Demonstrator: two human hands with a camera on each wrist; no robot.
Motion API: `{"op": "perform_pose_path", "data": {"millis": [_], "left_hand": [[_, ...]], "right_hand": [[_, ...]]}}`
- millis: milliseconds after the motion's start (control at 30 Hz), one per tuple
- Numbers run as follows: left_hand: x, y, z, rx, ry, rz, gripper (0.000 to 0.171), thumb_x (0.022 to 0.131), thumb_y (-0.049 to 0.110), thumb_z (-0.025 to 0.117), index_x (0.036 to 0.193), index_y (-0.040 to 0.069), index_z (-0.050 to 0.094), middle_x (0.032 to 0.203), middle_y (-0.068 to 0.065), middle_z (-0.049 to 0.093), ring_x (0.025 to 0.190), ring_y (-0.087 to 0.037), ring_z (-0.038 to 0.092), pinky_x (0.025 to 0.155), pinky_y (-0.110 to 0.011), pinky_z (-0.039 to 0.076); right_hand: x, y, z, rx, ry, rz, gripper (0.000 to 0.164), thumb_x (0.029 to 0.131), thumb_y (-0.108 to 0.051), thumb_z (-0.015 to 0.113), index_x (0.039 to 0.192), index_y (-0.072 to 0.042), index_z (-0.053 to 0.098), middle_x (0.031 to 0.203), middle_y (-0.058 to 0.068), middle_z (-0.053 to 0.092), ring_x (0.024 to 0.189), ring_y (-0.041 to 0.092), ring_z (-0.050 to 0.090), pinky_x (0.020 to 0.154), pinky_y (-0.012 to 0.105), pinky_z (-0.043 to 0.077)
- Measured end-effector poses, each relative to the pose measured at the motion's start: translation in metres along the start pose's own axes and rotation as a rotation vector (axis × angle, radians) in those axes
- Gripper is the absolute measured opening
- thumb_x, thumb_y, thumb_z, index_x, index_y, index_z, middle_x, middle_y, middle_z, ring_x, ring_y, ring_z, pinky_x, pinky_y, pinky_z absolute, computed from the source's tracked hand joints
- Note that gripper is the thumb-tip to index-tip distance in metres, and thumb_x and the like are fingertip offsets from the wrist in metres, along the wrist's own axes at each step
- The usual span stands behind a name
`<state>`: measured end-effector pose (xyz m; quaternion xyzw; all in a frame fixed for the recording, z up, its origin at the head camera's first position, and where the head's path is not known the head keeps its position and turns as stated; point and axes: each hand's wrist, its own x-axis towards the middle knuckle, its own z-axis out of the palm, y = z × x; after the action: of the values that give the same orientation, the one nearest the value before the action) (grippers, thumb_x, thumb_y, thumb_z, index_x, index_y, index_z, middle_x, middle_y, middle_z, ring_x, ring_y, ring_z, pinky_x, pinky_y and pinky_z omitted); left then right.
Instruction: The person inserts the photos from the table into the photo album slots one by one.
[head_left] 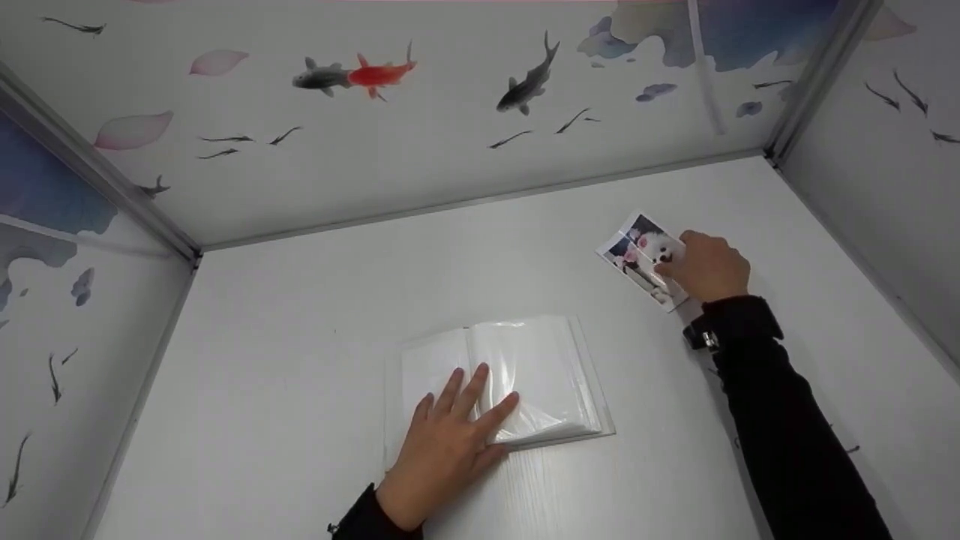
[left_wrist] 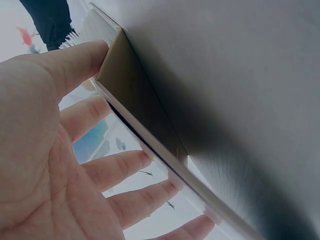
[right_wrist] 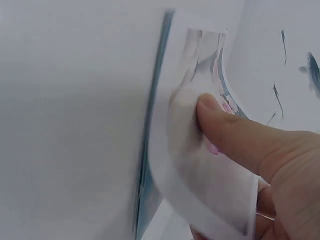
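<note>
The photo (head_left: 641, 262), a white-bordered print of a white dog among pink flowers, is located at the right hand (head_left: 714, 266), toward the far right part of the desk (head_left: 285, 375). The right hand pinches the photo at its right-hand edge, with the thumb on the printed face. The left hand (head_left: 444, 454) is well apart from the photo, near the front of the desk; its fingers are spread across the lower middle of the open album (head_left: 604, 424), touching both pages near the fold. The album lies to the left of the photo and nearer the person. Its clear pockets (head_left: 529, 379) show white surfaces with glare; the right-hand pages form a visible stack. The left wrist view adds the underside of this contact: the thumb touches the corner of the tan spine (left_wrist: 127, 75), the other fingertips meet the cover edge, and a shadow falls on the surface beside it. The right wrist view shows the photo bent into a curve, a detail not evident from the head view. A thin blue-green edge (right_wrist: 152, 110) stands just beside the photo in that view; whether it belongs to a second print cannot be determined.
</note>
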<state>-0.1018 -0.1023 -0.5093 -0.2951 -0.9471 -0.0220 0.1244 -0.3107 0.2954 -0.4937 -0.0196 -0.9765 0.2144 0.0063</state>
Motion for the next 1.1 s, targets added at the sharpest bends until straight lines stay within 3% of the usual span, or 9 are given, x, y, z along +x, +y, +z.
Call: {"op": "perform_pose_path", "data": {"millis": [233,333,500,600,733,800,900,1100], "left_hand": [[0.0,0.0,-0.001,0.006,-0.033,-0.009,0.062,0.09,0.054,0.068,0.146,0.038,0.05,0.157,-0.013,0.042,0.137,-0.041,0.05,0.09,-0.058,0.053],[0.0,0.0,-0.001,0.0,-0.031,-0.01,0.062,0.09,0.053,0.069,0.146,0.037,0.051,0.157,-0.013,0.042,0.137,-0.041,0.049,0.09,-0.059,0.053],[0.0,0.0,-0.001,-0.011,-0.008,-0.006,0.063,0.088,0.051,0.071,0.146,0.036,0.052,0.157,-0.013,0.043,0.137,-0.041,0.05,0.089,-0.059,0.053],[0.0,0.001,-0.001,-0.01,0.01,0.002,0.063,0.088,0.051,0.072,0.145,0.035,0.052,0.156,-0.014,0.044,0.136,-0.041,0.051,0.088,-0.059,0.054],[0.0,0.0,0.0,-0.004,0.019,0.007,0.063,0.087,0.051,0.073,0.145,0.035,0.053,0.155,-0.014,0.045,0.134,-0.042,0.052,0.086,-0.058,0.054],[0.0,0.0,0.0,-0.002,0.021,0.009,0.063,0.087,0.051,0.073,0.144,0.035,0.053,0.154,-0.014,0.046,0.134,-0.042,0.053,0.086,-0.058,0.054],[0.0,0.0,0.0,-0.001,0.017,0.008,0.063,0.087,0.051,0.073,0.145,0.035,0.053,0.154,-0.014,0.046,0.134,-0.042,0.053,0.086,-0.059,0.054],[0.0,0.001,0.0,0.025,-0.001,0.008,0.064,0.087,0.052,0.072,0.145,0.036,0.052,0.155,-0.014,0.044,0.134,-0.042,0.052,0.087,-0.057,0.055]], "right_hand": [[-0.002,0.0,-0.015,0.057,0.08,-0.036,0.056,0.104,-0.034,0.048,0.133,0.013,0.055,0.12,0.038,0.062,0.095,0.054,0.065,0.072,0.064,0.052],[-0.004,0.0,-0.023,0.093,0.087,-0.041,0.057,0.106,-0.034,0.042,0.133,0.015,0.054,0.116,0.037,0.063,0.096,0.051,0.064,0.076,0.065,0.051],[-0.007,0.001,-0.035,0.193,0.096,0.003,0.065,0.105,-0.043,0.038,0.14,0.011,0.049,0.133,0.037,0.056,0.116,0.053,0.057,0.091,0.067,0.046],[-0.01,0.001,-0.04,0.273,0.21,0.001,0.058,0.103,-0.042,0.044,0.132,0.006,0.059,0.123,0.033,0.063,0.105,0.047,0.061,0.085,0.057,0.048],[-0.014,-0.001,-0.044,0.365,0.364,0.007,0.048,0.101,-0.037,0.053,0.119,0.005,0.068,0.108,0.027,0.061,0.094,0.035,0.053,0.082,0.045,0.039],[-0.016,-0.004,-0.045,0.396,0.39,0.024,0.049,0.1,-0.038,0.055,0.12,0.005,0.068,0.111,0.026,0.057,0.1,0.036,0.051,0.09,0.048,0.037],[-0.019,-0.007,-0.045,0.397,0.413,0.01,0.05,0.1,-0.04,0.057,0.119,0.004,0.07,0.105,0.024,0.058,0.094,0.032,0.048,0.086,0.044,0.035],[-0.02,-0.014,-0.041,0.359,0.397,-0.068,0.046,0.098,-0.042,0.061,0.113,-0.001,0.074,0.07,0.007,0.05,0.063,0.019,0.038,0.068,0.029,0.028]]}}
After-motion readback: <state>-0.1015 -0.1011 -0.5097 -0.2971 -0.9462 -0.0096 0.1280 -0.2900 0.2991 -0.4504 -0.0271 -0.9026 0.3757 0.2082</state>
